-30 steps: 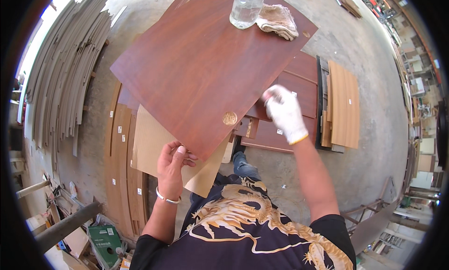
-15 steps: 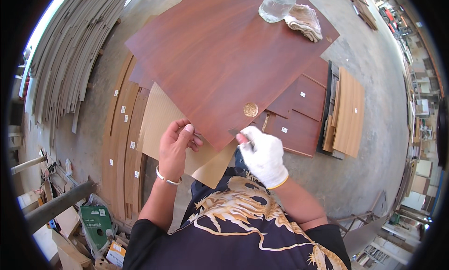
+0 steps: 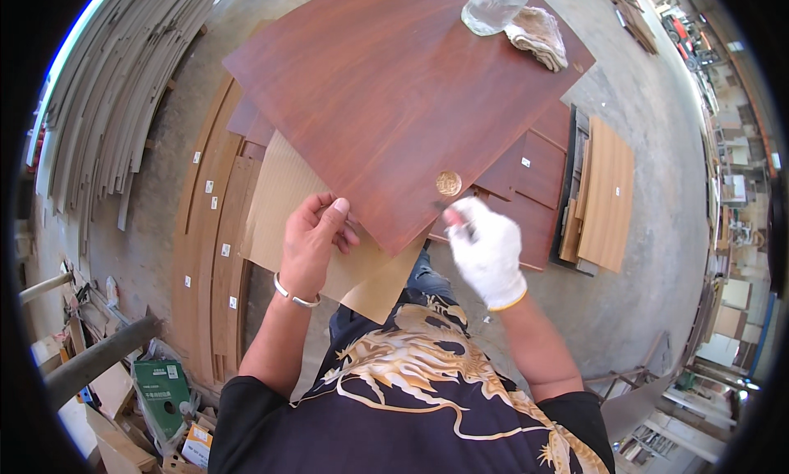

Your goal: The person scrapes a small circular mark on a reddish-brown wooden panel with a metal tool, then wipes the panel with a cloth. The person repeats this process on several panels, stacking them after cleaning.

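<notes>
From where I stand, taking the middle of the large reddish-brown wood panel (image 3: pixel 394 112) as the centre of a clock, one corner of it points at six, toward the worker's body. The bare left hand (image 3: pixel 319 237) is at seven, fingers half curled, thumb tip against the panel's edge; whether that grip pinches the wood or merely rests there, I cannot tell. A silver-coloured bracelet (image 3: pixel 297 297) rings the wrist.

At five is the right hand (image 3: pixel 486 254) in a white knitted glove, its grip narrowed on a small dark piece (image 3: pixel 440 204), too blurred to name. That piece is near the panel's edge, just beside a round gold-brown spot (image 3: pixel 448 183) in the surface; I cannot tell if it touches.

On the panel, a clear bottle (image 3: pixel 497 10) is at one o'clock and a folded, stained cloth (image 3: pixel 538 39) just beside it at two. Tan corrugated cardboard (image 3: pixel 278 219) sticks out from underneath, toward seven.

Farther off, labelled brown boards (image 3: pixel 205 219) lie at eight and a long pile of grey strips (image 3: pixel 115 104) at nine. Dark-red panels (image 3: pixel 539 186) lie at four, with a lighter wood board (image 3: pixel 604 219) beyond them. A green box (image 3: pixel 162 396) sits well apart, past seven.
</notes>
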The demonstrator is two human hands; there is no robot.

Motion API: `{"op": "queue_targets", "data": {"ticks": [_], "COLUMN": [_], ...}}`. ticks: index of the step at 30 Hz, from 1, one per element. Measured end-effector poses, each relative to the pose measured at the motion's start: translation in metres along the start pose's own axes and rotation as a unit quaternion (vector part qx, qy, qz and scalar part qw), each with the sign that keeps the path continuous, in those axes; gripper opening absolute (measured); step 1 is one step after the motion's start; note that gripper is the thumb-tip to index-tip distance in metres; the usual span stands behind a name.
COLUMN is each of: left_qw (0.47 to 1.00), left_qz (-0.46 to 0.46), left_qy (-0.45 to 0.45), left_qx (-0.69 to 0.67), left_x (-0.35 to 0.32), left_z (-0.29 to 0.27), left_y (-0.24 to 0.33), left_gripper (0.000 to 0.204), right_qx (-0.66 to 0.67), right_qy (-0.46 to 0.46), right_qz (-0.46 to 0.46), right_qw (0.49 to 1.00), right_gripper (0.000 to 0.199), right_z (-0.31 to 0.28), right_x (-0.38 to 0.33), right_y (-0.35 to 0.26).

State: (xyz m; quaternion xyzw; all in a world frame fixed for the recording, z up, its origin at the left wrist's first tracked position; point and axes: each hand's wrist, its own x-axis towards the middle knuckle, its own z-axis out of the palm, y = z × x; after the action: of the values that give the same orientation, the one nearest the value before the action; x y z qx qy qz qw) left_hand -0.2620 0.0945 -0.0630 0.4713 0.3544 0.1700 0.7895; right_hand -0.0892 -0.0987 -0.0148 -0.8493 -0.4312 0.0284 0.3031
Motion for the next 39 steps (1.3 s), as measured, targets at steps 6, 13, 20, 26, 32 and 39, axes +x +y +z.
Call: {"op": "queue_targets", "data": {"ticks": [6,13,20,26,32,39], "left_qw": [1.0,1.0,0.999,0.999,0.999,1.0], "left_qz": [0.008,0.019,0.021,0.022,0.025,0.023], "left_qy": [-0.003,-0.003,0.004,0.007,0.008,0.006], "left_qx": [0.018,0.014,0.034,0.04,0.039,0.02], "left_x": [0.012,0.013,0.013,0.012,0.013,0.013], "left_z": [0.001,0.001,0.001,0.002,0.002,0.003], "left_y": [0.004,0.007,0.008,0.009,0.009,0.007], "left_gripper": [0.024,0.023,0.024,0.024,0.024,0.023], "right_qx": [-0.02,-0.024,-0.032,-0.041,-0.061,0.257], "right_qy": [-0.02,-0.023,-0.007,0.011,0.001,-0.004], "right_qz": [-0.012,0.012,0.009,-0.004,-0.048,0.234], "right_qw": [1.0,0.999,0.999,0.999,0.997,0.937], "right_gripper": [0.013,0.012,0.011,0.01,0.009,0.012], "right_z": [0.002,0.001,-0.001,0.001,0.004,-0.013], "right_x": [-0.002,-0.002,0.002,0.002,-0.008,0.002], "right_y": [0.005,0.004,0.008,0.007,-0.003,0.039]}}
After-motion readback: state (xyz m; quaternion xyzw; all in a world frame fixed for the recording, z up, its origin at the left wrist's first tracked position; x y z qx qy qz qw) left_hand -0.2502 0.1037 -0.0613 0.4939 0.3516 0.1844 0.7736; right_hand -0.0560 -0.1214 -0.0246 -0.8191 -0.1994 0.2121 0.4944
